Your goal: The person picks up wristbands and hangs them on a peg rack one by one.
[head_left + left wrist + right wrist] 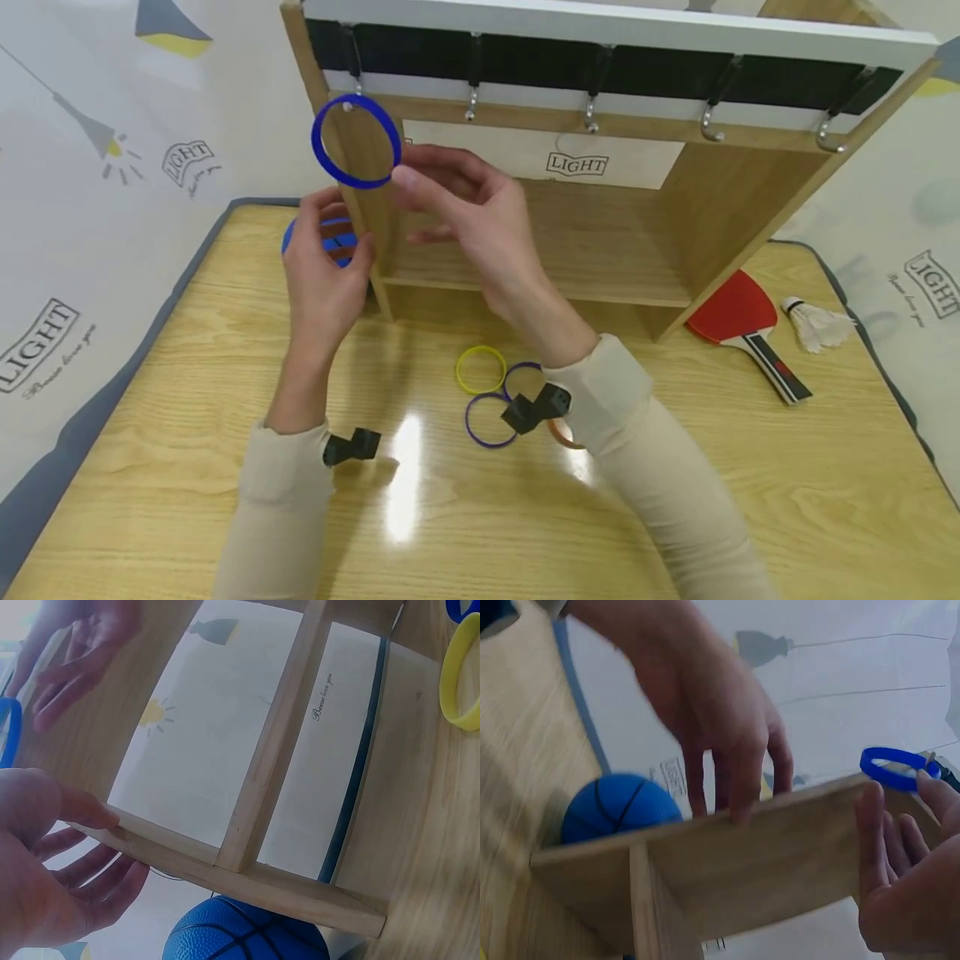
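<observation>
BLUE RING PINCHED BY R HAND AT LEFTMOST HOOK

In the upper left of the head frame, the blue ring (pixel 318 143) is held by the R hand (pixel 480 200): its edge is nipped btwn thumb & index fingertip w/ almost no gap, the other fingers being spread loosely. The tip of the leftmost hook (pixel 358 83) is seen within the ring's outline (whether the ring is actually hung on it can't be told).

Left of centre, the wooden shelf unit (pixel 540 242) is gripped at its L side panel by the L hand (pixel 324 271), thumb & fingers being bent round the edge, thumb on the inner side, fingers on the outer. Just outside that panel, a blue ball (pixel 619 810) is partly hidden by it.

At lower centre, a yellow ring (pixel 457 371), a pair of dark-blue rings (pixel 467 421) & an orange ring (pixel 558 437) are laid on the table (pixel 187 400), the last partly covered by the R sleeve (pixel 660 467). At far right, a red paddle (pixel 738 308) is seen beside a shuttlecock (pixel 817 323).
</observation>
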Demonstrator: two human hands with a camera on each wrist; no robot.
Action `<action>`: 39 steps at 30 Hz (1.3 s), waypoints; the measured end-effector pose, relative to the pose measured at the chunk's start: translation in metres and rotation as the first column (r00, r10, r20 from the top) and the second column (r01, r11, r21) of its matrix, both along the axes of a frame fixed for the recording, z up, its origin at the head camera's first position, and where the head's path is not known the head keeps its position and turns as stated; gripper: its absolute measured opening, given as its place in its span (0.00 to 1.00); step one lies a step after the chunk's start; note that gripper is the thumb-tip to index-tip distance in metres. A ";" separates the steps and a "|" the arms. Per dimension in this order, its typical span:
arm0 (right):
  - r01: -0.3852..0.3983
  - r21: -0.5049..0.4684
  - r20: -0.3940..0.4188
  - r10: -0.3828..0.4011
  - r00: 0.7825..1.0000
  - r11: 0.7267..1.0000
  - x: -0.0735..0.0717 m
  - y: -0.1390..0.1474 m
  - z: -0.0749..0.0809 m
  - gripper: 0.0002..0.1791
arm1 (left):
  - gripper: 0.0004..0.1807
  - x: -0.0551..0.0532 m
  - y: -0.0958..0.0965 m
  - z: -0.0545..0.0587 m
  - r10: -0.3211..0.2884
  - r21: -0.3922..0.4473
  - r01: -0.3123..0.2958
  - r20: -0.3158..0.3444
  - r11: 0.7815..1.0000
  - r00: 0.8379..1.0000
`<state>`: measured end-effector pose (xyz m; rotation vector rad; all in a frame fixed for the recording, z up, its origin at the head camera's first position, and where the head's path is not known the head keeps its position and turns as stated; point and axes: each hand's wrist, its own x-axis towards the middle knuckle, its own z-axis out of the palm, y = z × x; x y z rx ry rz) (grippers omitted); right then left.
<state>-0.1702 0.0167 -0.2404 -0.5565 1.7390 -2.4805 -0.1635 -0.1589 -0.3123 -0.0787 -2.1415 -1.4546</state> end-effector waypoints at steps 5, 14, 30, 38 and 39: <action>-0.030 0.222 -0.051 0.042 0.998 0.975 0.004 0.035 -0.009 0.18 | 0.24 -0.001 0.001 0.003 0.000 -0.025 0.000 -0.012 1.000 1.000; -0.131 0.700 0.022 0.163 0.986 0.702 0.025 0.129 -0.042 0.17 | 0.24 -0.003 0.005 0.005 -0.008 -0.011 0.008 -0.011 1.000 1.000; -0.132 0.986 0.112 0.177 0.978 0.104 0.045 0.191 -0.103 0.11 | 0.24 0.001 0.003 0.000 0.021 -0.012 -0.021 0.010 1.000 1.000; -0.180 0.982 0.166 0.192 0.967 0.056 0.046 0.192 -0.111 0.08 | 0.24 0.003 0.005 0.000 0.021 -0.024 -0.020 0.004 1.000 1.000; -0.181 0.982 0.168 0.189 0.967 0.051 0.046 0.191 -0.111 0.08 | 0.24 0.003 0.005 0.000 0.022 -0.025 -0.022 0.003 0.999 1.000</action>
